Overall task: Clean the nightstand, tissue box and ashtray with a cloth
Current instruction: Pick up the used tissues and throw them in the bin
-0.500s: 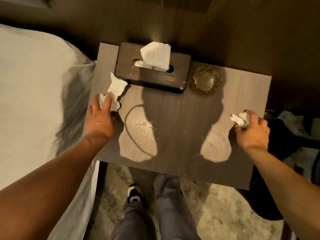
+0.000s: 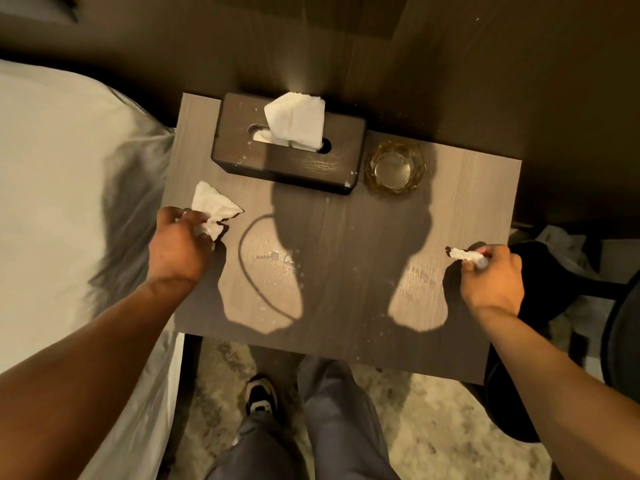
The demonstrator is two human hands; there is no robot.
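Nightstand [image 2: 346, 216], two crumpled tissues [image 2: 214, 209], both held.

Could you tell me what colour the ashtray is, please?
Amber-tinted clear glass ashtray, seen in the head view.

There is only one view. The camera sits on the person's head and looks almost straight down, tipped a little forward. It is a wide view, so the edges bend. The nightstand [image 2: 346, 237] fills the middle, quite near, with all four edges inside the picture. Its far edge sits against the dark wall at the top, and its near edge is closest to the person. Both arms reach in from the bottom corners. The left hand [image 2: 180, 244] is over the left edge and the right hand [image 2: 491, 275] is over the right edge. The bed [image 2: 62, 202] fills the left side. The person's legs and a shoe [image 2: 259, 396] show below the near edge.
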